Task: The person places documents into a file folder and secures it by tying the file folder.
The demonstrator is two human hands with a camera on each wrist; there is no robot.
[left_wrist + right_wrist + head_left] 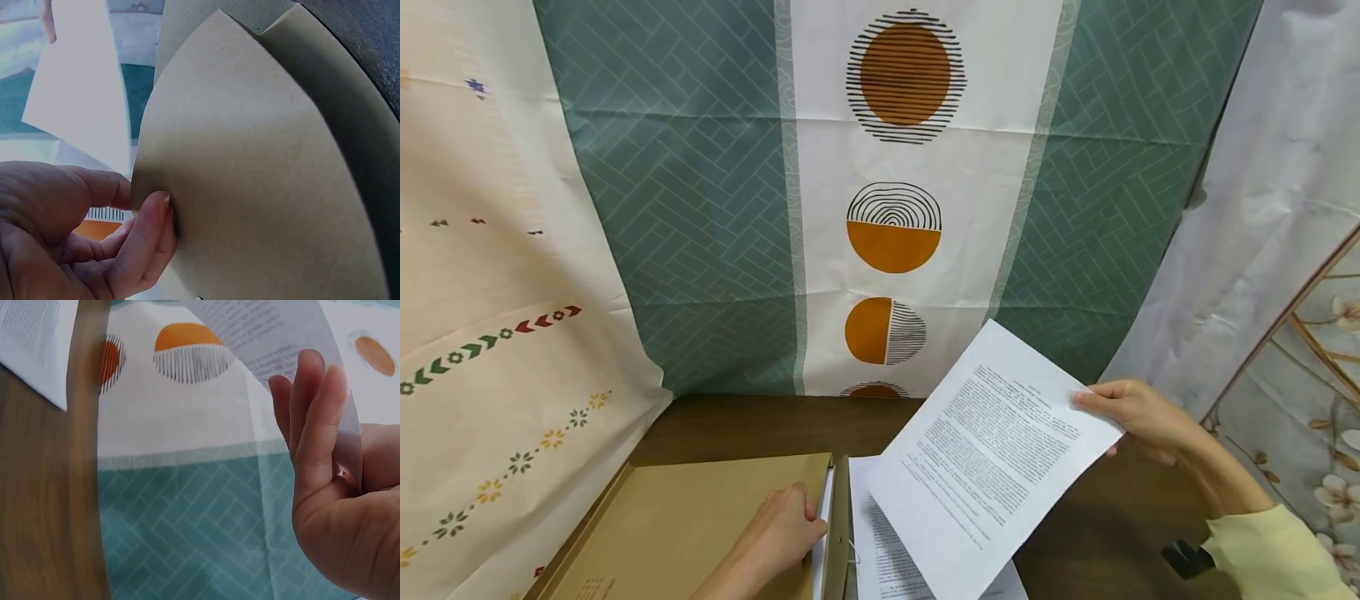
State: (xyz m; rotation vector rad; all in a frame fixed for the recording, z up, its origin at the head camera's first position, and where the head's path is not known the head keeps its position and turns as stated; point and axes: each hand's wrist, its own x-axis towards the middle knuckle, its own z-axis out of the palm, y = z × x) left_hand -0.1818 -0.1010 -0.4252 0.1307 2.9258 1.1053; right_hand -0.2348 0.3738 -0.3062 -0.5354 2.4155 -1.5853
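A brown paper document folder [700,508] lies at the lower left in the head view, a white edge of paper [823,533] showing along its right side. My left hand [786,525] is at that side. In the left wrist view its thumb and fingers pinch the edge of the folder's brown cover [250,162]. Raised and tilted over the table, a printed sheet [992,458] is held at its upper right edge by my right hand [1138,417], thumb on the printed face. Below it lies another printed page [887,550], partly covered by the raised sheet.
A dark wooden table [760,425] bears the folder and pages. Behind it hangs a green and white patterned cloth [700,208]; patterned cloths also hang left and right. A thin white string [853,550] shows by the folder's right edge.
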